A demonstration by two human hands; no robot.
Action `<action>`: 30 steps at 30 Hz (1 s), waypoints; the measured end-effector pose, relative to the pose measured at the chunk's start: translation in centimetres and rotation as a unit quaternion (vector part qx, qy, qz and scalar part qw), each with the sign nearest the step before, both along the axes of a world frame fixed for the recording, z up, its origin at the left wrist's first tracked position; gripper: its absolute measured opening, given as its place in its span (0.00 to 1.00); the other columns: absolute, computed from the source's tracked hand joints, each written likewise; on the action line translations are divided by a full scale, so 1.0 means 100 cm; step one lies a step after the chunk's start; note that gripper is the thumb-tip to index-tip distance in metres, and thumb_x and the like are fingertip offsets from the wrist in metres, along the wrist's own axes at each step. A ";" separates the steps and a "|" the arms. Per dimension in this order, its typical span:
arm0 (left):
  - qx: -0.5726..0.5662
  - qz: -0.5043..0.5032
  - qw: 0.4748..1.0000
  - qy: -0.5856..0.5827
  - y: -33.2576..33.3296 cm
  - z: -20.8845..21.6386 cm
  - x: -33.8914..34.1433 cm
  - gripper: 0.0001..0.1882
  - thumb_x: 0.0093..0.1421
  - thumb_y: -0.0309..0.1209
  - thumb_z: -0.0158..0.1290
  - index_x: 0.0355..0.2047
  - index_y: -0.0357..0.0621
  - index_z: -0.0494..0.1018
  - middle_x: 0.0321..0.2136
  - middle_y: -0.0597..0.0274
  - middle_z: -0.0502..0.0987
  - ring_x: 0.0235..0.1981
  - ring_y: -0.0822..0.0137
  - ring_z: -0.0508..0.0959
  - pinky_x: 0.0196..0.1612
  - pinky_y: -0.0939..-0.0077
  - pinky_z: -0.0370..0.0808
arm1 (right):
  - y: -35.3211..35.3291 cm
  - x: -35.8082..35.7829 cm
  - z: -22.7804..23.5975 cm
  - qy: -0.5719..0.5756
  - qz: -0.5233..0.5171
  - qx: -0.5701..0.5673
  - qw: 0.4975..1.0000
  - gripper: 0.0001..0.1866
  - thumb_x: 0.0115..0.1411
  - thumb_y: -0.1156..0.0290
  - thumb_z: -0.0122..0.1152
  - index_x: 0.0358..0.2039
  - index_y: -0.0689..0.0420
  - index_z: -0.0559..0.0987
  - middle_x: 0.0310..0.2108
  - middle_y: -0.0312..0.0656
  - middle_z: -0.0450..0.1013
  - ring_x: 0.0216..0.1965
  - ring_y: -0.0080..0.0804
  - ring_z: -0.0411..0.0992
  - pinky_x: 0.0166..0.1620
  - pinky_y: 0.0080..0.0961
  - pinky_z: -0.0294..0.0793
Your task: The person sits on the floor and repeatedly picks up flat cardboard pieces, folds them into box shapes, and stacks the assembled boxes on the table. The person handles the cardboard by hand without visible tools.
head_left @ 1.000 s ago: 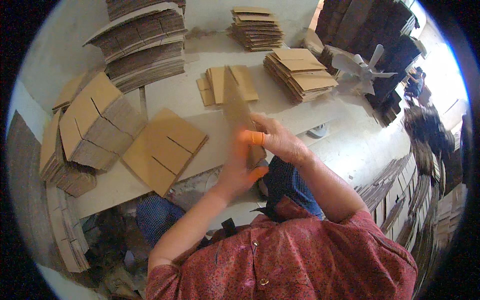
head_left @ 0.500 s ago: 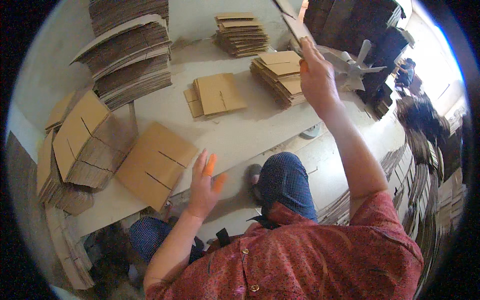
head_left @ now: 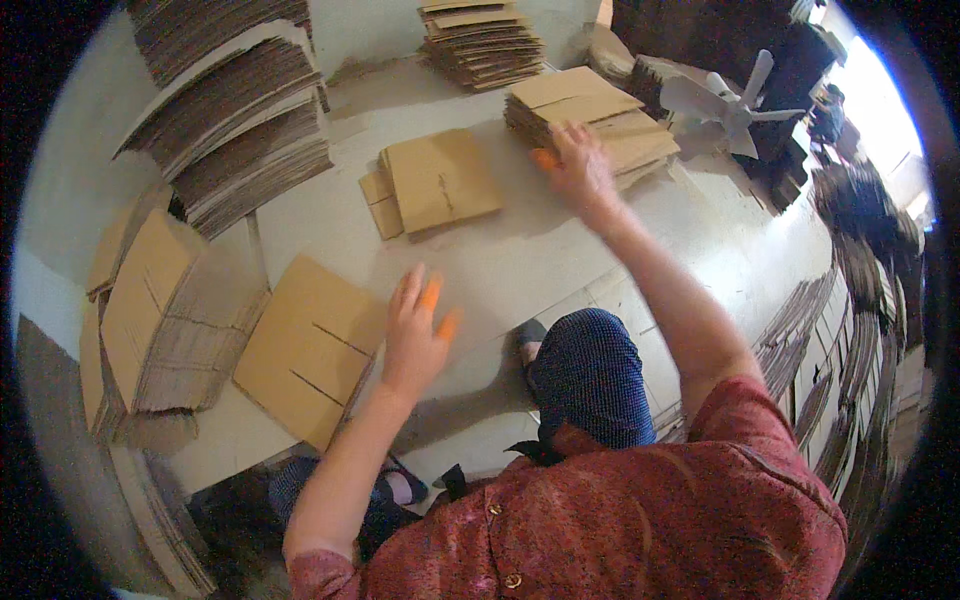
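Observation:
My right hand (head_left: 580,170) is at the near left side of a stack of folded cardboard sheets (head_left: 620,140). Its fingers are apart, and the fingertips overlap the stack's edge; whether they touch it I cannot tell. Orange covers show on fingers of both hands. My left hand (head_left: 415,335) hovers beside a slotted cardboard sheet (head_left: 310,345) on the white table (head_left: 530,255), fingers stretched out with nothing in them. Between the hands and farther back lies a low pile of brown cardboard (head_left: 445,185).
Slotted cardboard pieces (head_left: 150,290) lean at the left. Tall cardboard bundles (head_left: 235,110) stand behind them, and another stack (head_left: 480,45) sits at the back. A white-bladed fan (head_left: 735,105) is at the right rear. More cardboard (head_left: 860,340) is piled along the right.
My right hand has come down and left from a cardboard piece held at the far right and let go of it. A wide sheet now tops the stack there. My left hand has barely moved.

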State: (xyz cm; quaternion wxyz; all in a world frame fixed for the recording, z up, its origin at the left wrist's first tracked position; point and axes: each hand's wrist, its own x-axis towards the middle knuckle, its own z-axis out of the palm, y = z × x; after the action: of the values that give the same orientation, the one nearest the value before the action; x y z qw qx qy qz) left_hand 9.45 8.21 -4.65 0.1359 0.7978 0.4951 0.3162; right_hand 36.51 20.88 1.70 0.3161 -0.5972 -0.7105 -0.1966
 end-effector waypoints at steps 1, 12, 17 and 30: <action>0.021 -0.011 0.999 0.024 0.022 -0.001 0.011 0.29 0.52 0.33 0.55 0.54 0.37 0.62 0.59 0.44 0.56 0.59 0.45 0.57 0.59 0.56 0.56 | 0.000 -0.010 -0.013 0.079 0.069 0.081 0.991 0.20 0.55 0.66 0.58 0.46 0.62 0.72 0.48 0.53 0.69 0.47 0.50 0.68 0.50 0.38 0.67; -0.023 0.031 0.966 0.254 0.186 -0.015 0.041 0.24 0.56 0.35 0.48 0.52 0.40 0.66 0.52 0.49 0.66 0.51 0.51 0.68 0.51 0.58 0.67 | -0.078 -0.101 -0.039 0.463 0.192 -0.151 0.852 0.13 0.56 0.71 0.59 0.40 0.65 0.76 0.38 0.50 0.75 0.39 0.32 0.73 0.44 0.27 0.70; -0.027 0.077 0.994 0.071 0.196 0.006 0.019 0.11 0.53 0.29 0.53 0.37 0.41 0.77 0.30 0.49 0.78 0.34 0.53 0.78 0.39 0.65 0.73 | -0.072 -0.093 -0.046 0.559 0.201 -0.134 0.793 0.14 0.56 0.67 0.58 0.33 0.68 0.76 0.25 0.43 0.75 0.26 0.22 0.63 0.30 0.24 0.66; 0.066 -0.178 0.981 -0.046 0.077 0.034 -0.018 0.19 0.54 0.23 0.51 0.48 0.44 0.72 0.50 0.57 0.72 0.50 0.64 0.72 0.53 0.73 0.68 | -0.061 -0.084 -0.035 0.806 0.258 -0.380 0.374 0.21 0.59 0.56 0.55 0.43 0.62 0.72 0.38 0.47 0.73 0.36 0.32 0.74 0.35 0.27 0.74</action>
State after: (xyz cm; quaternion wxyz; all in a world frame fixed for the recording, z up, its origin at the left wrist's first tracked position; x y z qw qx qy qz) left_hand 7.66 15.94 -1.24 0.1594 0.8652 0.3163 0.3550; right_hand 28.10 14.76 -1.76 0.5148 -0.3184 -0.2392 0.7592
